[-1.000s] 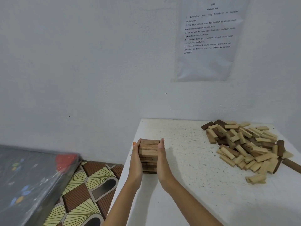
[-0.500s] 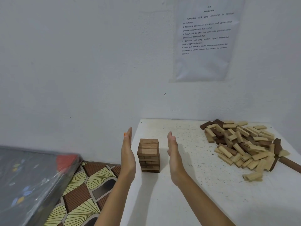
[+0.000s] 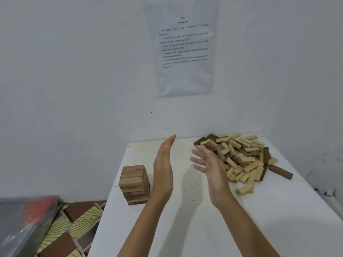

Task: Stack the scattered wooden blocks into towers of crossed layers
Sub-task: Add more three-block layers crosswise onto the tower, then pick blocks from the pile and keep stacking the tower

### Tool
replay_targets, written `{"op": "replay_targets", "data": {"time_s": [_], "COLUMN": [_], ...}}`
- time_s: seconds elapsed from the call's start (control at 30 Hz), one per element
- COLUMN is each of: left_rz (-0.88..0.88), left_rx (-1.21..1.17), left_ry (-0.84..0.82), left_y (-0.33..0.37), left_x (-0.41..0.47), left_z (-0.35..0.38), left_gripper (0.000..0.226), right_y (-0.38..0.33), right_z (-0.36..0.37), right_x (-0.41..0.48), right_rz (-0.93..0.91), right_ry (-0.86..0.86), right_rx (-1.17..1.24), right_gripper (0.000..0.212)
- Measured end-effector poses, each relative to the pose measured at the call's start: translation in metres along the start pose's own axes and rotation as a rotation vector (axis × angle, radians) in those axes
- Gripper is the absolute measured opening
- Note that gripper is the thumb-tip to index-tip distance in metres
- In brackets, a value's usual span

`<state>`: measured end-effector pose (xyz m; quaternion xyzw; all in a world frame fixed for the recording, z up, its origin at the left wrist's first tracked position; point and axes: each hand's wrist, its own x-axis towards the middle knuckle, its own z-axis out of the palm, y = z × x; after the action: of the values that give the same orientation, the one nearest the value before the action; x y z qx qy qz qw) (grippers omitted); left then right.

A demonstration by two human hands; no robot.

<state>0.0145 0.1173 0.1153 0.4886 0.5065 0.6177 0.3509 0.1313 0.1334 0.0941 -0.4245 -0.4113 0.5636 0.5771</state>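
Left hand [image 3: 163, 169]: flat, fingers together, edge-on, holding nothing; just left of it, near the table [image 3: 278, 219] edge, 1 tower [image 3: 134, 184], standing free and untouched. Right hand [image 3: 209, 169]: fingers spread, palm turned inward, also empty, well apart from the tower; pile [image 3: 239, 156] of loose blocks just beyond and to its right, fingertips close to the nearest pieces but not on them.

Done so far: 1 short tower of crossed layers, sides roughly flush, 3 blocks visible across the top. Exact layer count hard to read.

Left to do: most of the work, judging by the pile. Dozens of light and dark blocks lying jumbled, 1 stray block [image 3: 245, 189] nearer than the heap. Likely next: picking blocks for more layers or a 2nd tower.
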Motion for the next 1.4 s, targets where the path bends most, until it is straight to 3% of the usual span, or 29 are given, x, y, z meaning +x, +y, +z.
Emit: {"op": "replay_targets", "data": {"time_s": [0.27,0.53,0.67,0.87,1.0,1.2,1.4], "left_rz": [-0.089,-0.156,-0.197,-0.115,-0.156,-0.166,-0.307], "left_rx": [0.028,0.137,0.179,0.375,0.487,0.660,0.520], "left_ry": [-0.108,-0.124,-0.128,-0.078,-0.052,-0.066,-0.119], "left_y": [-0.032,-0.075,-0.096,-0.121,-0.134,-0.134,-0.132], "left_x": [0.002,0.020,0.038,0.066,0.083,0.095,0.107], "left_z": [0.074,0.122,0.142,0.171,0.186,0.195,0.195], "left_gripper": [0.019,0.020,0.020,0.016,0.008,0.017,0.025], "right_y": [-0.010,0.000,0.010,0.023,0.026,0.030,0.038], "right_z": [-0.097,-0.162,-0.176,-0.191,-0.196,-0.206,-0.211], "right_x": [0.014,0.046,0.065,0.099,0.123,0.146,0.149], "right_rz": [0.007,-0.015,-0.063,-0.157,-0.193,-0.086,-0.067], "right_ry": [0.234,0.379,0.432,0.570,0.680,0.663,0.615], "right_rx": [-0.055,-0.151,-0.255,-0.523,-0.671,-0.653,-0.608], "right_gripper": [0.025,0.024,0.023,0.031,0.024,0.034,0.037]}}
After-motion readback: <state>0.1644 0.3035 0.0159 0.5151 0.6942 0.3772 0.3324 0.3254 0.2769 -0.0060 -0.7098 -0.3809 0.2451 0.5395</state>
